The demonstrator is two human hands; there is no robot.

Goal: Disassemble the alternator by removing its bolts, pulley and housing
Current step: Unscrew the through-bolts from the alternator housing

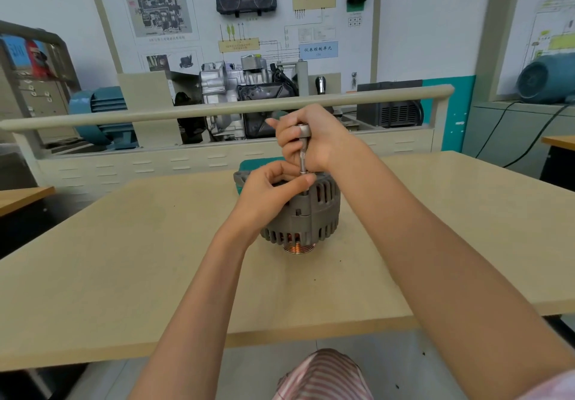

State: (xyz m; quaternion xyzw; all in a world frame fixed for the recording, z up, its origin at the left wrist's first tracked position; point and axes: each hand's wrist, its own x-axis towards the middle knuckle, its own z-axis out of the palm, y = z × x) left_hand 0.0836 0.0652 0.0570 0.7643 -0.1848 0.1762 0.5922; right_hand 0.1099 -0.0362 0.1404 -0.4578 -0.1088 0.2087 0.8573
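A grey slotted alternator [314, 216] stands pulley-down in the middle of the beige table [155, 259]. Its grooved pulley [298, 248] shows at the bottom, copper-coloured. A metal socket driver [303, 147] stands upright on the top of the housing. My right hand [311, 138] grips the driver's upper part, fingers curled round it. My left hand [273, 188] pinches the driver's lower end between thumb and fingers, right at the housing top. The bolt under the tool is hidden.
A teal tool case [258, 163] lies just behind the alternator. A beige rail [217, 108] and louvred panel edge the far side of the table. Beyond stand a gearbox display [245, 88], blue motors and a wall chart.
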